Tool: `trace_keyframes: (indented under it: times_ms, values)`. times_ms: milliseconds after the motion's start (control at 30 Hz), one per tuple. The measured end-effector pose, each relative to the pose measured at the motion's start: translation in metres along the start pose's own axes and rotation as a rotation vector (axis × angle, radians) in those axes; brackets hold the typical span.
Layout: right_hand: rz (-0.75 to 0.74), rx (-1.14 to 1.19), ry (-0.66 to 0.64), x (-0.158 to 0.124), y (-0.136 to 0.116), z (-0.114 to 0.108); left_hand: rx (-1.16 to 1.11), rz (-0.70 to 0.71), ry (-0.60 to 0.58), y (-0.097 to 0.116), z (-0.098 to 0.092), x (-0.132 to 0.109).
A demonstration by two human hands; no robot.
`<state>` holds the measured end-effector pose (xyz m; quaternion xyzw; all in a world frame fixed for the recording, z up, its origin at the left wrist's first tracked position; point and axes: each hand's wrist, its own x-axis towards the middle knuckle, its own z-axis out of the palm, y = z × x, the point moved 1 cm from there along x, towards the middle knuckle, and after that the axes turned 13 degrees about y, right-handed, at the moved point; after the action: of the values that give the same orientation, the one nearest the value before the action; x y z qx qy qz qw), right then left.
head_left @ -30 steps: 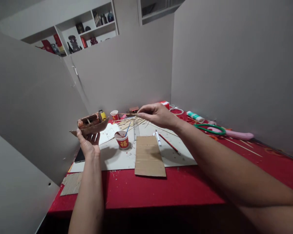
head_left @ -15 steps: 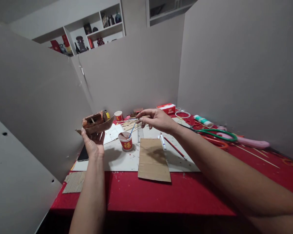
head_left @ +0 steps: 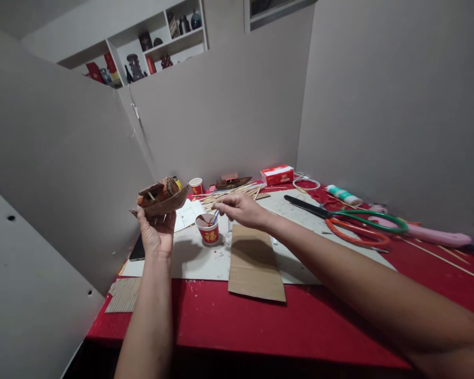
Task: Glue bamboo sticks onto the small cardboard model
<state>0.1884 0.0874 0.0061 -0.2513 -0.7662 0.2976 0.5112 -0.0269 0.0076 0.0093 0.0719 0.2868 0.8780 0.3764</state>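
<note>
My left hand (head_left: 156, 231) is raised above the table's left side, its fingers closed under a small brown model boat (head_left: 161, 197), which tilts slightly. My right hand (head_left: 243, 209) reaches over the white work board (head_left: 205, 260), fingers pinched on the blue-handled brush (head_left: 215, 217) that stands in a red paper cup (head_left: 208, 229) with brown paint inside. A flat piece of brown cardboard (head_left: 255, 263) lies just below my right wrist.
A bundle of thin bamboo sticks (head_left: 225, 196), a second red cup (head_left: 196, 185), another small boat (head_left: 232, 182) and a red-and-white box (head_left: 277, 174) lie at the back. Large scissors (head_left: 351, 226), a tape ring (head_left: 306, 183) and a glue tube (head_left: 343, 195) lie right. Grey partitions enclose the red table (head_left: 260, 321).
My right hand moved down and left from the bamboo sticks to the brush in the paint cup. The left hand kept the boat raised, tilting it slightly.
</note>
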Motion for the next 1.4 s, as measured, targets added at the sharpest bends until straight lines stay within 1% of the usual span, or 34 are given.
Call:
trace_keyframes:
  times_ms: [100, 167, 433, 600, 667, 767, 900, 1033, 1200, 1300, 1400]
  values:
    - [-0.104, -0.125, 0.008, -0.002, 0.004, 0.008, 0.008, 0.000, -0.029, 0.000, 0.000, -0.002]
    - [-0.119, -0.196, 0.010, -0.003, 0.007, 0.013, 0.020, 0.009, -0.049, -0.001, 0.000, -0.002]
    - [-0.084, -0.318, -0.071, -0.011, 0.012, 0.026, 0.029, 0.033, -0.099, -0.003, 0.001, -0.004]
    - [-0.039, -0.350, -0.122, -0.012, 0.013, 0.031, 0.053, 0.054, -0.062, -0.003, 0.002, -0.007]
    - [-0.031, -0.345, -0.121, -0.012, 0.013, 0.032, 0.049, 0.061, -0.074, -0.003, 0.002, -0.008]
    - [-0.053, -0.311, -0.070, -0.012, 0.012, 0.030, 0.044, 0.082, -0.141, -0.002, 0.002, -0.008]
    - [-0.096, -0.257, 0.054, -0.012, 0.010, 0.027, 0.060, 0.138, -0.237, -0.001, 0.001, -0.009]
    - [-0.138, -0.256, 0.099, -0.014, 0.008, 0.025, 0.066, 0.200, -0.326, -0.001, 0.001, -0.013]
    - [-0.174, -0.232, 0.149, -0.016, 0.007, 0.024, 0.082, 0.232, -0.362, -0.003, 0.002, -0.015]
    - [-0.175, -0.198, 0.205, -0.016, 0.007, 0.023, 0.073, 0.232, -0.346, -0.003, 0.002, -0.014]
    - [-0.171, -0.183, 0.226, -0.015, 0.008, 0.022, 0.055, 0.220, -0.309, -0.003, 0.002, -0.014]
